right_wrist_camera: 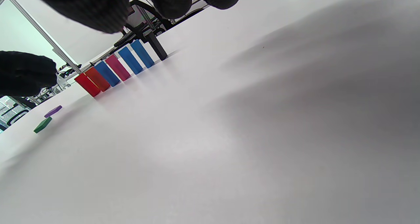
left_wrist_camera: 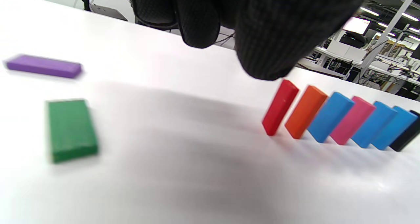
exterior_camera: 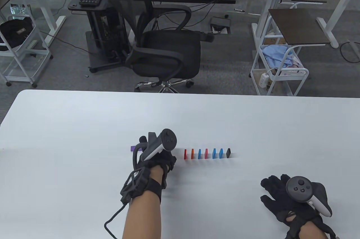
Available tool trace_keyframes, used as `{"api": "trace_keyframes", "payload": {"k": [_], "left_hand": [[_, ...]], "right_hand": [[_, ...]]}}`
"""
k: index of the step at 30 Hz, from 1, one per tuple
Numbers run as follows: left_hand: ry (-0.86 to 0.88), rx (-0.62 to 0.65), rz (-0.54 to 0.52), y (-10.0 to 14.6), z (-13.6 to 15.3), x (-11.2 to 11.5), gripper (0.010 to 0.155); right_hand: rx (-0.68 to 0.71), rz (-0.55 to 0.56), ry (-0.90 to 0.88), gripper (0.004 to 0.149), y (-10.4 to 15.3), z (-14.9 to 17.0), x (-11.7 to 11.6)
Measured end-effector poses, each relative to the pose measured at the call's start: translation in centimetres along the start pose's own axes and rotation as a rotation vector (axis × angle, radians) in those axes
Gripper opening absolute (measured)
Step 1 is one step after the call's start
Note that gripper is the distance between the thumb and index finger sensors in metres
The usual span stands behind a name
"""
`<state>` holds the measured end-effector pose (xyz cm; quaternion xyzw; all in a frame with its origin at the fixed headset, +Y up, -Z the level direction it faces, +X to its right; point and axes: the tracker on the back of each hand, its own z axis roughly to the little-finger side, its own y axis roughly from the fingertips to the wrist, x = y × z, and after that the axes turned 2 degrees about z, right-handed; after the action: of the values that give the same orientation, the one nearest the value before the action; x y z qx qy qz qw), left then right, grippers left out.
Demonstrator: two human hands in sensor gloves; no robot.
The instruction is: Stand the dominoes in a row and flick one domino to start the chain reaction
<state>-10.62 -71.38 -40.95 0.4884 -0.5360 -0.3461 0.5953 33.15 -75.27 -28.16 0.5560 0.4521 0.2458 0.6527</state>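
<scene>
Left hand (exterior_camera: 153,163) hovered over the table (exterior_camera: 84,126), holding nothing; finger curl could not be told. Just right of it stood the domino row (exterior_camera: 207,153), red domino (left_wrist_camera: 280,107) nearest. Green domino (left_wrist_camera: 70,129) and purple domino (left_wrist_camera: 44,66) lay flat beneath it. Right hand (exterior_camera: 292,198) rested flat, fingers spread, well apart.

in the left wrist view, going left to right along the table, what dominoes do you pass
purple domino → green domino → red domino → orange domino → blue domino → pink domino → two more blue dominoes → black domino
</scene>
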Motion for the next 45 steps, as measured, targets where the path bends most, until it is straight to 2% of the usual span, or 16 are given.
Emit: {"api": "trace_keyframes", "payload": {"k": [8, 17, 26, 34, 39, 45], "left_hand": [[-0.052, -0.055, -0.032, 2.2, 3.4, -1.2, 0.063], [-0.081, -0.035, -0.012, 2.4, 4.9, 0.5, 0.055], [-0.118, 0.011, 0.04, 1.1, 4.9, 3.0, 0.059], [-0.268, 0.05, 0.079, 0.2, 4.5, 4.8, 0.064], [-0.436, 0.1, 0.072, 0.1, 3.8, 4.5, 0.06], [-0.537, 0.133, 0.054, 0.1, 3.3, 4.5, 0.058]], "right_hand": [[-0.004, -0.004, 0.002, 0.062, 0.0, 0.0, -0.1], [-0.011, -0.012, 0.0, 0.062, 0.0, 0.1, -0.2], [-0.016, -0.013, 0.001, 0.062, 0.0, 0.1, -0.2], [-0.021, -0.019, 0.003, 0.062, 0.0, 0.1, -0.2], [-0.026, -0.024, 0.004, 0.062, 0.0, 0.1, -0.3], [-0.03, -0.027, 0.005, 0.062, 0.0, 0.1, -0.3]]}}
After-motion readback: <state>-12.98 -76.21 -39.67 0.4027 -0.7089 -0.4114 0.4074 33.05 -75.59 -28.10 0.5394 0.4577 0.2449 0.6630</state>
